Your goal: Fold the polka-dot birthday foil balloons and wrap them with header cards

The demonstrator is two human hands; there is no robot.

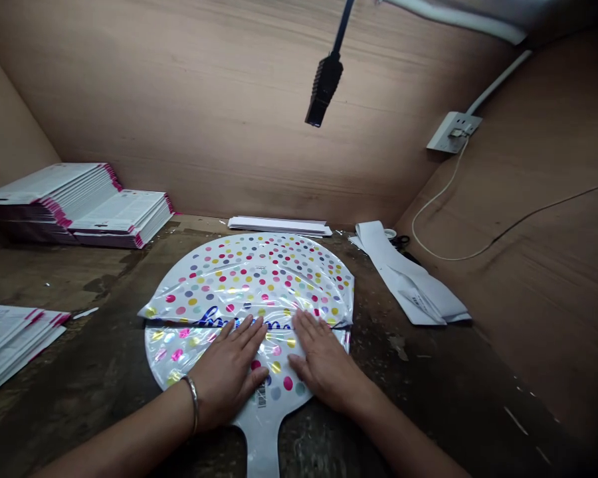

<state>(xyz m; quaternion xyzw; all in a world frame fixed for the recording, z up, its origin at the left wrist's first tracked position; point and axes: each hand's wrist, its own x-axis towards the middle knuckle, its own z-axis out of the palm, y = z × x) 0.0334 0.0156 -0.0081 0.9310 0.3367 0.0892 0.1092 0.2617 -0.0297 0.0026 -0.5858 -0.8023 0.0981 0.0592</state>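
Note:
A white foil balloon (264, 279) with many coloured dots lies flat on the dark table, its tail pointing toward me. A crosswise fold runs over its middle, and blue lettering shows along that fold, partly under my fingers. My left hand (232, 372) rests palm down on the left of the balloon's lower half, fingers stretched out across the fold. On the right side, my right hand (323, 358) also lies flat, fingertips on the folded edge. Between the hands, a small barcode shows near the tail.
Stacked printed packets (124, 212) with pink edges stand at the back left; more packets (14, 338) lie at the left edge. White strips (279, 226) lie behind the balloon. A folded white sheet (408, 279) and scissors (402, 240) are right. A black cable plug (325, 86) hangs above.

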